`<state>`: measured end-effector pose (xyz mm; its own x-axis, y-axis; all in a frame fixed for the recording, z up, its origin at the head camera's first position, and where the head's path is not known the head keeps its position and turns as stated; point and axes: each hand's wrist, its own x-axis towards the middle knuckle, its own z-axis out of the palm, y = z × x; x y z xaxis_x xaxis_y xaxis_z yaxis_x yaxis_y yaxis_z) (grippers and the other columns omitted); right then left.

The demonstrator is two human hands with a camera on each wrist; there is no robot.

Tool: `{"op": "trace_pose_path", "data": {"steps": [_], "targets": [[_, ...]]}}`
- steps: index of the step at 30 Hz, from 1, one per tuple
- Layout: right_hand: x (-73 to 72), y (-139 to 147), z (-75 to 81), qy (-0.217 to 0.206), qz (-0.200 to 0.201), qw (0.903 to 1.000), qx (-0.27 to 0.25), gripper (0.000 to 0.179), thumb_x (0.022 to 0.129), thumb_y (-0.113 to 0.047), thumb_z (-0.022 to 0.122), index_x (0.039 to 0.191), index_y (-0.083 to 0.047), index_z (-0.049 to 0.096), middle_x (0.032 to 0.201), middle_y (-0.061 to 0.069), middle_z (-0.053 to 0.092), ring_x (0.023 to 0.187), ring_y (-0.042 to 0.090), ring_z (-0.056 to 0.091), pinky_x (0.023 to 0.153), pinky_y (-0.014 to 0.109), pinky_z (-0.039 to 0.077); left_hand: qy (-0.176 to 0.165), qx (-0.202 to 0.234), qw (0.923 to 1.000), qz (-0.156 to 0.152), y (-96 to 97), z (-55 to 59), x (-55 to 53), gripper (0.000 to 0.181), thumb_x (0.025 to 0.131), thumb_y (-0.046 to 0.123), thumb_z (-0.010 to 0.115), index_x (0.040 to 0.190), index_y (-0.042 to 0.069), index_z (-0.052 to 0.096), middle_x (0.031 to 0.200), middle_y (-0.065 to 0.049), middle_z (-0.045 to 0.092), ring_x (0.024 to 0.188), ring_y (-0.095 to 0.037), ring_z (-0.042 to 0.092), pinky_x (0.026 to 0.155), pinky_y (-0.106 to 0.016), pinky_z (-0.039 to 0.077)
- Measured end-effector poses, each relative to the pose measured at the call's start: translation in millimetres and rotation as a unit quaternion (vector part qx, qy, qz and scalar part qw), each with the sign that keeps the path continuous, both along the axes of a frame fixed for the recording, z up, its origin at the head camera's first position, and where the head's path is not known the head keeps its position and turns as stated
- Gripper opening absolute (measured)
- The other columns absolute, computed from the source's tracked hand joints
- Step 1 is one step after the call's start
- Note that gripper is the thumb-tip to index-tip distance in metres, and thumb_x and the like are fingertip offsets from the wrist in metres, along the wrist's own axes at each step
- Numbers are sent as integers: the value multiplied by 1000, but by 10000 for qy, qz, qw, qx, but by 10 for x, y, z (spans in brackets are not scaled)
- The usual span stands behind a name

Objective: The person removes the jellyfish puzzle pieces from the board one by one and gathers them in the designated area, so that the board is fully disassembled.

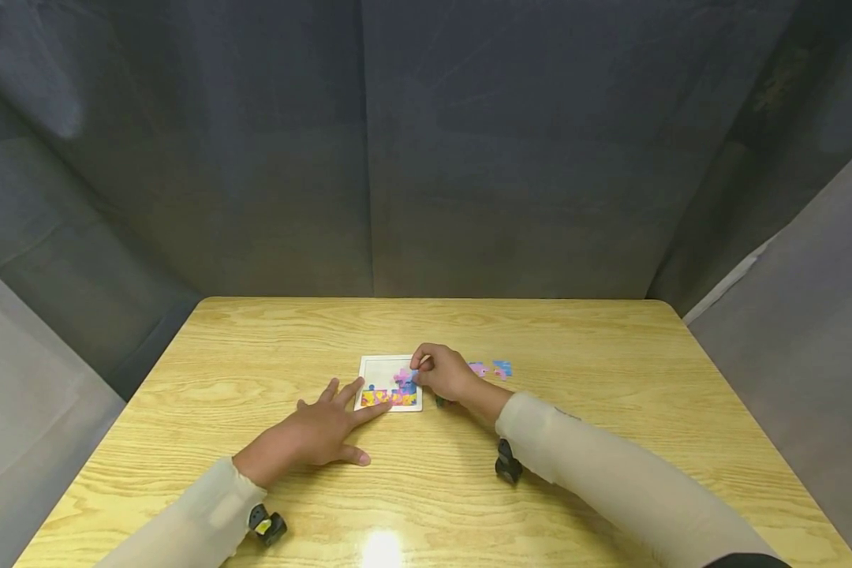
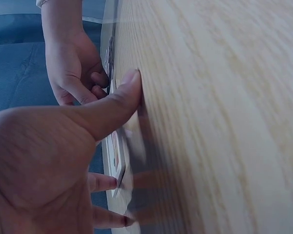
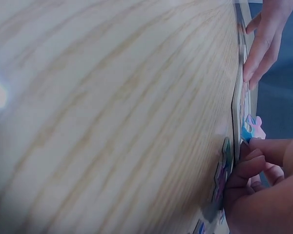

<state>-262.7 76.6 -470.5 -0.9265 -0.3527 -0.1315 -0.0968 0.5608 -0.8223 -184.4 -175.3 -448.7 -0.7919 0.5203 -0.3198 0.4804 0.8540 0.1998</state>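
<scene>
A white puzzle tray [image 1: 388, 358] lies on the table with joined yellow, pink and blue pieces [image 1: 390, 397] along its near side and right corner. My left hand [image 1: 319, 430] is spread with straight fingers, fingertips resting on the tray's left and near edges, the thumb out on the table side. At the tray's right edge my right hand [image 1: 449, 375] pinches a blue and pink jigsaw piece [image 3: 254, 127] between thumb and fingertips. That piece stands tilted up from the tray in the right wrist view. My fingers hide part of it.
Loose jigsaw pieces [image 1: 502, 368] lie on the wooden table [image 1: 575, 339] right of the tray. Another loose piece [image 3: 221, 178] sits beneath my right hand, close to the tray. Grey curtains [image 1: 511, 158] stand behind the table and at both sides.
</scene>
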Motion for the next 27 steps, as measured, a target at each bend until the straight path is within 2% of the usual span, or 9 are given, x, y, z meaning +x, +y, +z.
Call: {"op": "trace_pose_path", "data": {"steps": [6, 10, 16, 22, 27], "targets": [[-13, 21, 4, 28, -170, 9998, -62, 11, 97, -4, 70, 106, -8, 64, 96, 7, 65, 80, 21, 60, 64, 27, 50, 38, -9, 10000, -14, -8, -18, -7, 84, 89, 61, 69, 161, 44, 30, 172, -16, 11, 151, -58, 14, 93, -89, 31], [-17, 54, 24, 71, -120, 9999, -11, 12, 98, -5, 70, 107, -8, 64, 97, 7, 65, 86, 19, 60, 74, 28, 51, 59, -11, 10000, -31, -16, -30, -10, 84, 89, 62, 69, 161, 44, 30, 172, -17, 11, 151, -58, 14, 92, -88, 32], [-14, 129, 56, -15, -45, 10000, -13, 13, 99, -5, 68, 111, -6, 63, 98, 8, 63, 72, 14, 54, 60, 22, 46, 51, -1, 10000, -34, -18, -28, -11, 85, 89, 62, 69, 162, 44, 29, 173, -17, 10, 151, -59, 13, 93, -89, 31], [7, 235, 82, -37, -195, 9998, -60, 15, 98, -5, 69, 112, -7, 64, 100, 8, 64, 82, 18, 58, 63, 23, 48, 46, -7, 10000, -14, -14, -26, -7, 85, 89, 61, 69, 162, 44, 29, 173, -17, 9, 151, -59, 13, 93, -89, 31], [27, 342, 94, -27, -285, 9996, -26, 14, 97, -5, 70, 109, -8, 64, 97, 8, 64, 81, 19, 57, 63, 25, 47, 39, 18, 10000, -11, -7, -19, -2, 84, 89, 61, 69, 162, 44, 29, 172, -17, 9, 151, -59, 13, 94, -89, 31]]}}
